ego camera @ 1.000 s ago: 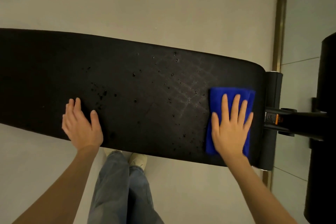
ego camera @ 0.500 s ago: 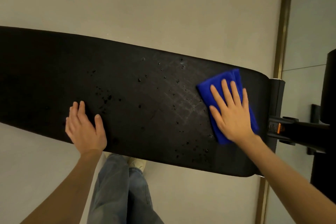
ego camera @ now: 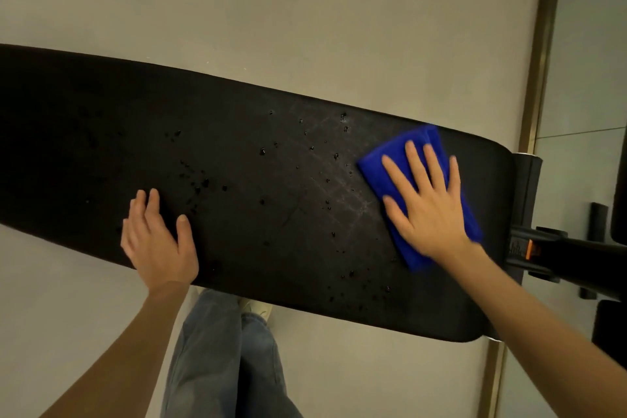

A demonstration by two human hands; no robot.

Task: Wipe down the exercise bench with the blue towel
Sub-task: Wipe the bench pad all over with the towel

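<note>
Now | bench [ego camera: 101,146] droplet-speckled | right hand [ego camera: 431,210] flat on blue towel [ego camera: 376,163] | left hand [ego camera: 159,241] flat | beige floor [ego camera: 271,10]

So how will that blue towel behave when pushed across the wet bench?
Probably soft and floppy: the blue towel lies folded flat under the right hand on the bench. Likely light, so it may bunch without flat palm pressure. Droplets ahead suggest it will soak and drag.

Dim warm light; motion blur on right hand [ego camera: 428,210]; wide-angle edge bending.
</note>
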